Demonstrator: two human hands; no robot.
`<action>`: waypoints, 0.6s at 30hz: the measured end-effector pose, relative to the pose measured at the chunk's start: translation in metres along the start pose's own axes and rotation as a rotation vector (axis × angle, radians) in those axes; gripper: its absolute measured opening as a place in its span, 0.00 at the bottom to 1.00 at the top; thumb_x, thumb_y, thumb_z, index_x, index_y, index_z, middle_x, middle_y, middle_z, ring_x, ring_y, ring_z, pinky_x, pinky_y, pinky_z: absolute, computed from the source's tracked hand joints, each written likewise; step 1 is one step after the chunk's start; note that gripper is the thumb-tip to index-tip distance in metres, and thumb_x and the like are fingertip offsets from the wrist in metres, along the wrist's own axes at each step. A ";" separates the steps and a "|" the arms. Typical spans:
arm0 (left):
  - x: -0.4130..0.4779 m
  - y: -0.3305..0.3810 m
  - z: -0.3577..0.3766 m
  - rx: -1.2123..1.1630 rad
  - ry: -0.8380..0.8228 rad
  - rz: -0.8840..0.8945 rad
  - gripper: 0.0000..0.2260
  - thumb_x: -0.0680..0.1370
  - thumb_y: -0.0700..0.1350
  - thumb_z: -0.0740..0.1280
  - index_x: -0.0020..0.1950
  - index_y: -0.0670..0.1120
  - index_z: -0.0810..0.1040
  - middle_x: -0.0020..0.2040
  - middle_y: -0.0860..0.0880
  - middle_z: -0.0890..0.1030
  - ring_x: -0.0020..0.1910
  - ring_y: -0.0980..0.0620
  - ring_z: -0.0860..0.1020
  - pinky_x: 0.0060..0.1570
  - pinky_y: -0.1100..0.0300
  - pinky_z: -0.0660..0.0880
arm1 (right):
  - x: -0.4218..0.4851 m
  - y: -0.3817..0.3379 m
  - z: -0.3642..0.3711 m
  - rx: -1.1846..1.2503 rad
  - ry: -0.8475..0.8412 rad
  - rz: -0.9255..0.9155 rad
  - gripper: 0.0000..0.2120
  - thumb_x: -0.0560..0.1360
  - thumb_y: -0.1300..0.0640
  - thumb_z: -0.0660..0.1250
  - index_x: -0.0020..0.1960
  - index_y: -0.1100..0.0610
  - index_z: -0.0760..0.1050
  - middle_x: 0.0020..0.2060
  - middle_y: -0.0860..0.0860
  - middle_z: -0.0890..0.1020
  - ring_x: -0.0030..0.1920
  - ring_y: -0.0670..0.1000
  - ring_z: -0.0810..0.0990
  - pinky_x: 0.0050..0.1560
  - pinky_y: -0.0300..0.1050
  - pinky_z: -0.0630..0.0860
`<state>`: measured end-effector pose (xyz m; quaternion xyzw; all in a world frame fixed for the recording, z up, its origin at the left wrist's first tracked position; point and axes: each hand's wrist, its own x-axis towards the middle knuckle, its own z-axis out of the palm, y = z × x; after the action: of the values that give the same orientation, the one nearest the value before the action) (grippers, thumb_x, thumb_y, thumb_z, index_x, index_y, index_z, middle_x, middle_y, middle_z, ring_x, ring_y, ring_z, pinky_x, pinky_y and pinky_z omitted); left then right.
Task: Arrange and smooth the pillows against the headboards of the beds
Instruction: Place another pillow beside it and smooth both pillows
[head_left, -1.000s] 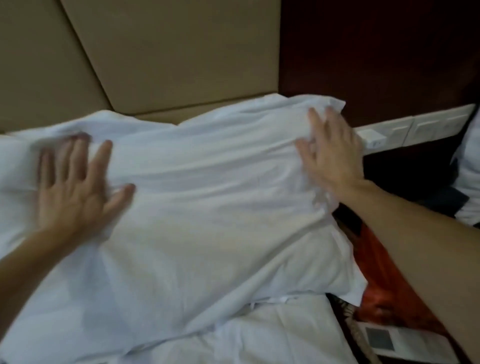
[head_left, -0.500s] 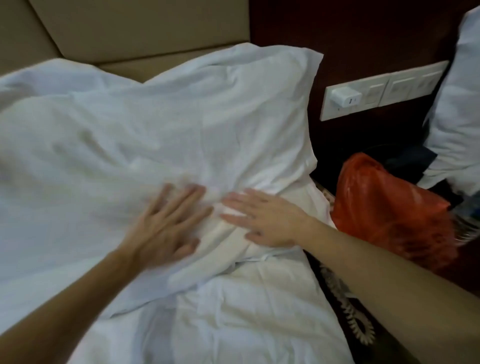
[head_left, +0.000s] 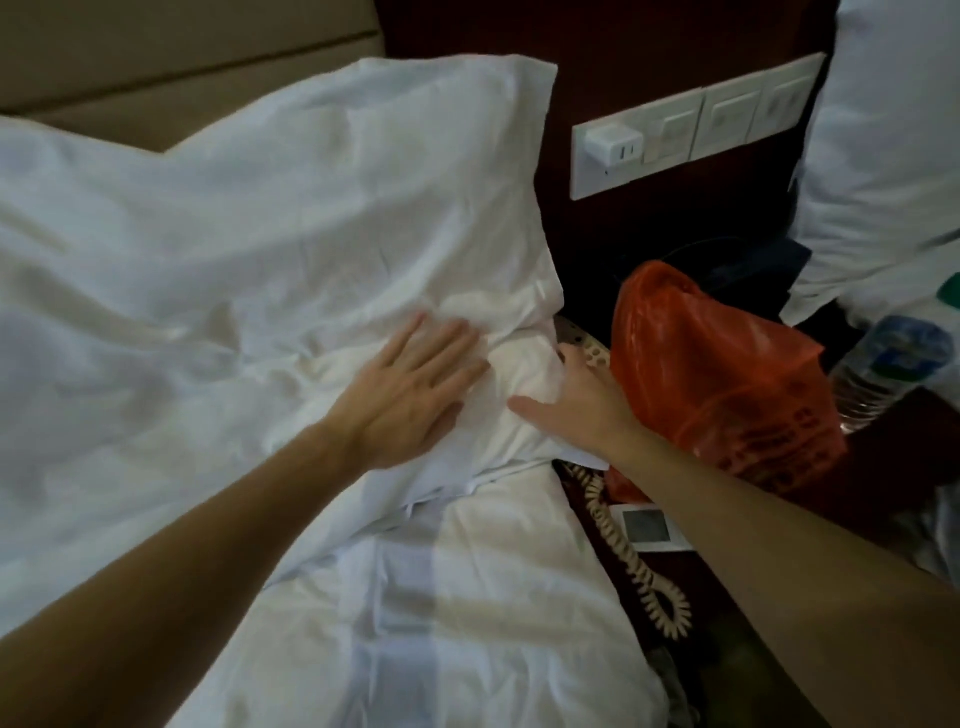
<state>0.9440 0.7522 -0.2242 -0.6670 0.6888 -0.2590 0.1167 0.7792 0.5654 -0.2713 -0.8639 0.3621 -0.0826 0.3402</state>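
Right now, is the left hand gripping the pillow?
No, the left hand lies flat, fingers straight, on the pillow.

Left hand (head_left: 410, 395), right hand (head_left: 576, 405) — converged on pillow (head_left: 260, 234) corner.

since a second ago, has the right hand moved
Yes. The right hand was up beside the wall socket panel; now it sits well below it, toward the person, at the lower corner of the pillow.

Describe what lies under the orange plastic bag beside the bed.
A beige coiled cord and a white device with a grey screen stick out from beneath the orange bag. The rest of what it rests on is covered.
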 end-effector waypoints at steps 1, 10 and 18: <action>0.013 -0.005 0.000 0.012 -0.017 -0.003 0.23 0.83 0.51 0.58 0.77 0.46 0.68 0.78 0.39 0.64 0.79 0.40 0.59 0.77 0.35 0.51 | -0.001 0.000 -0.001 -0.019 -0.001 -0.018 0.47 0.63 0.29 0.69 0.73 0.52 0.60 0.65 0.55 0.76 0.65 0.60 0.75 0.61 0.59 0.75; 0.046 -0.109 -0.089 0.083 0.252 -0.585 0.34 0.78 0.62 0.64 0.76 0.42 0.61 0.74 0.37 0.67 0.71 0.36 0.66 0.73 0.37 0.54 | -0.004 0.017 0.003 0.009 -0.149 0.112 0.33 0.68 0.42 0.74 0.67 0.57 0.70 0.61 0.55 0.77 0.59 0.59 0.77 0.59 0.54 0.76; 0.028 -0.148 -0.129 0.032 -0.120 -0.693 0.26 0.74 0.66 0.67 0.54 0.44 0.69 0.48 0.32 0.80 0.46 0.30 0.79 0.42 0.44 0.72 | -0.011 0.013 -0.010 -0.191 -0.118 0.097 0.20 0.73 0.48 0.71 0.60 0.58 0.74 0.55 0.56 0.80 0.54 0.58 0.80 0.49 0.48 0.77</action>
<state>1.0039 0.7540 -0.0349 -0.8733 0.4090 -0.2544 0.0727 0.7601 0.5612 -0.2705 -0.8773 0.3890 0.0197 0.2805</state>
